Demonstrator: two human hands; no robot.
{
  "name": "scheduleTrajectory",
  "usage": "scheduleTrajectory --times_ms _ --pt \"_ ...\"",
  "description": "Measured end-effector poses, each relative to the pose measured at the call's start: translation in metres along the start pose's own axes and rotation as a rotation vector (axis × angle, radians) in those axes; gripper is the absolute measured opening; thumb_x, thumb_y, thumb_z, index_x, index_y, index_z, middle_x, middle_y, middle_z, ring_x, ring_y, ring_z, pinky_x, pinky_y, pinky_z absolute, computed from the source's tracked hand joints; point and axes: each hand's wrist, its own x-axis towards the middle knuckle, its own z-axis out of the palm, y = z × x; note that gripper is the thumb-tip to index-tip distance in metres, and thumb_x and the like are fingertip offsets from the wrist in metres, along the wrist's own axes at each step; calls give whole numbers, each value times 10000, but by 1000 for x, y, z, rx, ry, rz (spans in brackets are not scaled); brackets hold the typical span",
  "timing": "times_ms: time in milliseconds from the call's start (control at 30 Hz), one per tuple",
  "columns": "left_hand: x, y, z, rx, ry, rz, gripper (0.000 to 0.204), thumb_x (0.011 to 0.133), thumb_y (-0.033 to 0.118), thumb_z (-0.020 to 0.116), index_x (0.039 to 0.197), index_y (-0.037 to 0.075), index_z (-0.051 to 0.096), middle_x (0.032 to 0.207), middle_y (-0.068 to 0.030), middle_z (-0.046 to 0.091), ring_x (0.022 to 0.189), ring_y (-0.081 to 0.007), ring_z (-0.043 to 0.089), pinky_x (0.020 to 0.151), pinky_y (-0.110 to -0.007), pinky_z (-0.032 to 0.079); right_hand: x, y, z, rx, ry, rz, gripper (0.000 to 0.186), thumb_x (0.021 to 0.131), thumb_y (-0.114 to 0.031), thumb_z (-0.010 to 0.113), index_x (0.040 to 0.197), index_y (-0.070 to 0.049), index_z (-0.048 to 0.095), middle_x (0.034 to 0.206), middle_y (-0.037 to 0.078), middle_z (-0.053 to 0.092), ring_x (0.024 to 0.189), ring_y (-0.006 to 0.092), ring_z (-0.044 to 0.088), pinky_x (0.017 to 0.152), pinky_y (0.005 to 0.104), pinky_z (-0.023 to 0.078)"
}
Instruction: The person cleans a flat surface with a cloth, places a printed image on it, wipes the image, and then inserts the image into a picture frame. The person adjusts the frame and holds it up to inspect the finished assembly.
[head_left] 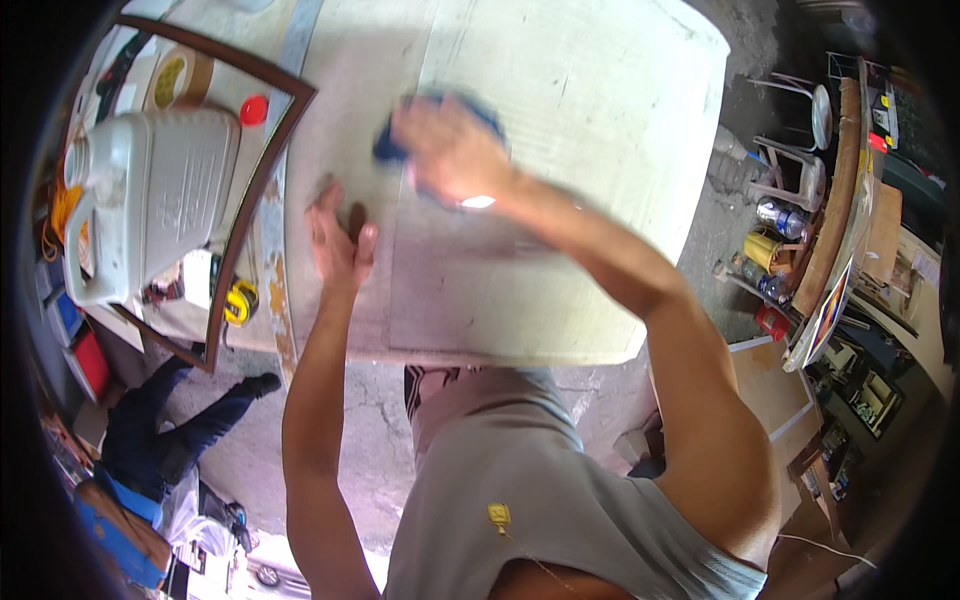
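1. A broad, pale cream worktop (600,130) fills the middle of the room, scuffed and rounded at its near right corner.
2. A person in a grey sleeveless top (490,430) is at its near edge, both bare arms reaching over it.
3. A dark brown, angular-cornered frame (240,63) lies over the worktop's left part, beside a peeling, rust-marked strip.
4. Two pale stools (821,115) are on the floor beyond the right edge.
5. A bulky, whitish plastic jerrycan (185,190) is at the left edge, overlapping the frame from where I look.
6. The right hand (455,150) is over the cloth, well in from the near edge; it is so blurred that I cannot tell whether its fingers grip or just lie flat.
7. The left hand (340,240) is nearer the near edge, thumb apart from the extended fingers, with nothing visible in it.
8. The dark blue cloth (388,148) shows around the right hand, left of the worktop's centre.
9. A yellow-and-black tape measure (240,302) sits near the near left corner, just beside the frame.
10. A round red cap (255,110) lies inside the frame's far right corner.
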Motion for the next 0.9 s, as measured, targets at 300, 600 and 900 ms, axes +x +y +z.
scheduleTrajectory --times_ms 300,600,900 --pt "4 13 -7 104 -63 20 749 887 576 463 1270 -65 401 1229 -216 495 1067 -352 459 916 -428 376 -13 265 -40 -197 269 660 505 935 -365 402 1335 -60 452 1380 143 447 1314 295 363 1097 441 246" --pt "10 19 -2 128 -73 43 773 863 589 495 1277 -58 406 1205 -221 492 1055 -344 453 924 -437 362 43 184 -49 -98 431 589 563 794 -276 550 1295 -34 460 1357 185 441 1262 395 369 1071 507 249" --pt "3 0 -8 40 -48 69 789 850 603 498 1284 -50 414 1103 -207 506 1005 -322 479 909 -425 374 -157 -175 9 309 -33 209 639 800 -376 643 1315 -43 463 1413 146 384 1343 309 313 1089 480 244"
